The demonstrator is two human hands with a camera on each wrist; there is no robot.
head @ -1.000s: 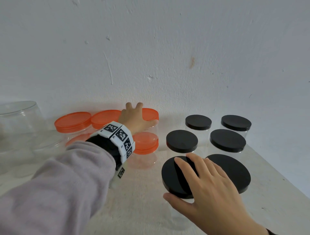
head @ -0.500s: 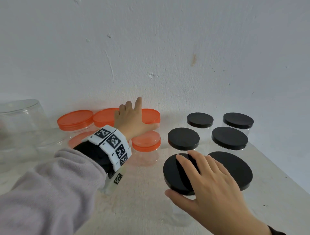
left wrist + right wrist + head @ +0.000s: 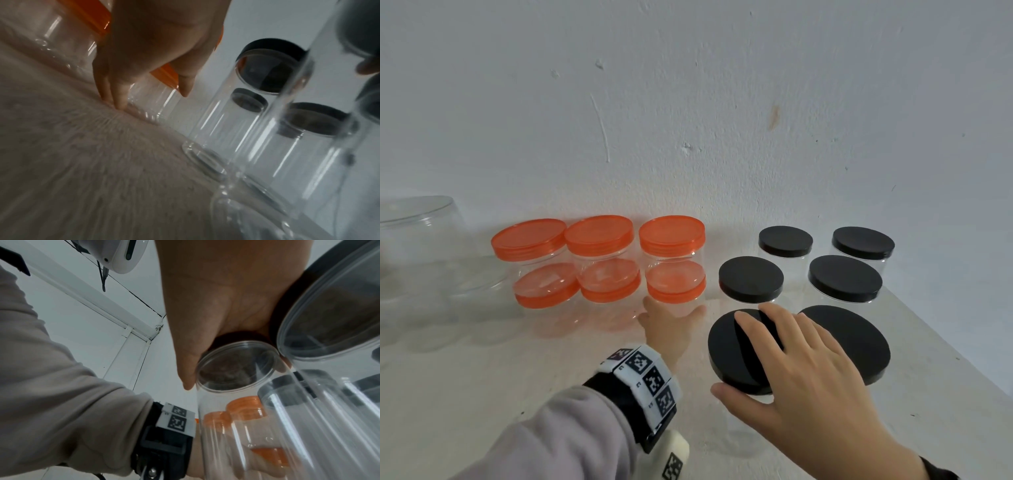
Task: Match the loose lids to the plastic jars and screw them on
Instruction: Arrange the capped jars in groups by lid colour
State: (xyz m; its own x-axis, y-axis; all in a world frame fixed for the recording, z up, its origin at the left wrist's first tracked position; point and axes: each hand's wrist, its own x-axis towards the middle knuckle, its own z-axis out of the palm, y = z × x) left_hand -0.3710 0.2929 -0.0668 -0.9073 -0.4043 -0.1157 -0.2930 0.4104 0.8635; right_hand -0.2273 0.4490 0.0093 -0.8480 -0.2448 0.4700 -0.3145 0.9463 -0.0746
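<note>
Black lid (image 3: pixel 729 359) on clear jar (image 3: pixel 218 395), right hand (image 3: pixel 801 370) flat on top.
Fingers straight and spread across the lid, thumb against its rim. Left hand (image 3: pixel 671 329), just left of the right and apart from it, straddles the foot of an orange-lidded jar (image 3: pixel 676 284), fingers one side, thumb the other; grip cannot be told. Other black-lidded jars (image 3: pixel 751 279) stand beyond the right hand.

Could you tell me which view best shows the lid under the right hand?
Head view: the lid shows from above, under the right hand. The right wrist view shows only its underside through the jar; the left wrist, a blur.
</note>
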